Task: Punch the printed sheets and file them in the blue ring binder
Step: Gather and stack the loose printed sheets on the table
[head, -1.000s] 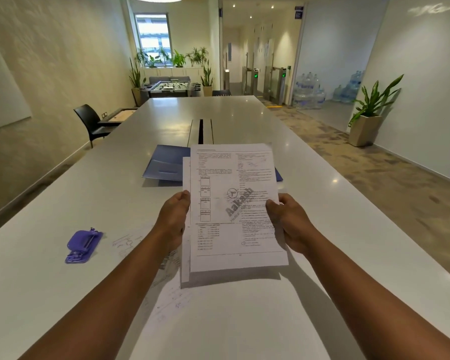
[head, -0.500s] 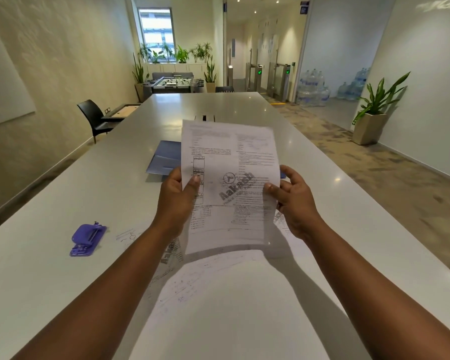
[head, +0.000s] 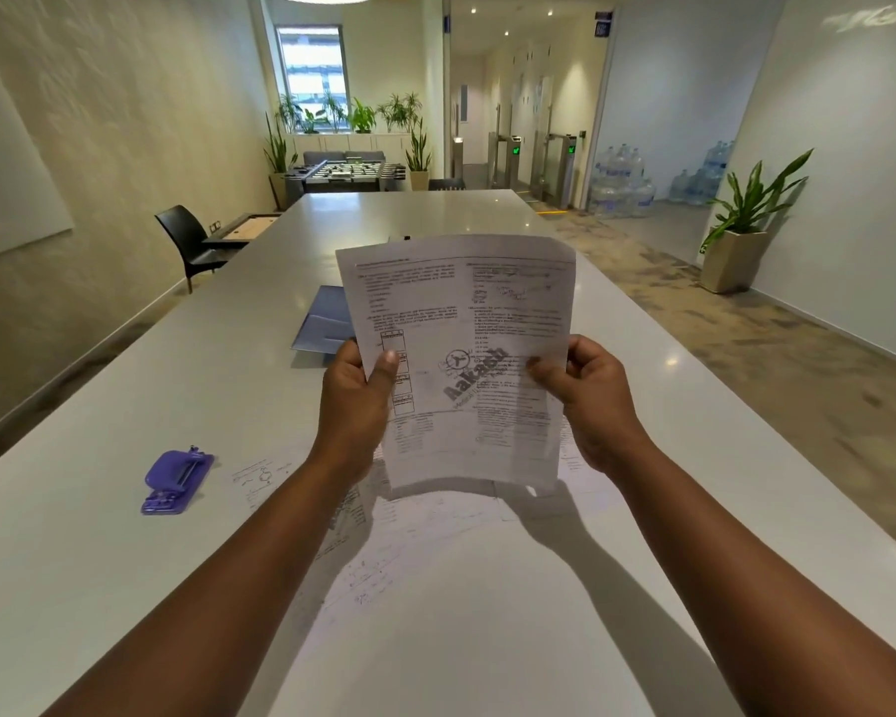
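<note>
I hold a small stack of printed sheets (head: 461,354) upright above the white table (head: 99,535). My left hand (head: 355,401) grips the stack's left edge and my right hand (head: 585,401) grips its right edge. More printed sheets (head: 425,561) lie flat on the table under my arms. The blue ring binder (head: 324,320) lies closed behind the raised stack, mostly hidden by it. A purple hole punch (head: 177,481) sits on the table to the left of my left arm.
A black chair (head: 190,245) stands at the table's left side. A potted plant (head: 740,235) stands on the floor at the right. Water bottles (head: 622,183) and a foosball table (head: 350,173) are far behind.
Both hands have lifted the stack off the table and tilted it upright toward me, uncovering the loose sheets beneath. The hole punch and binder have not moved.
</note>
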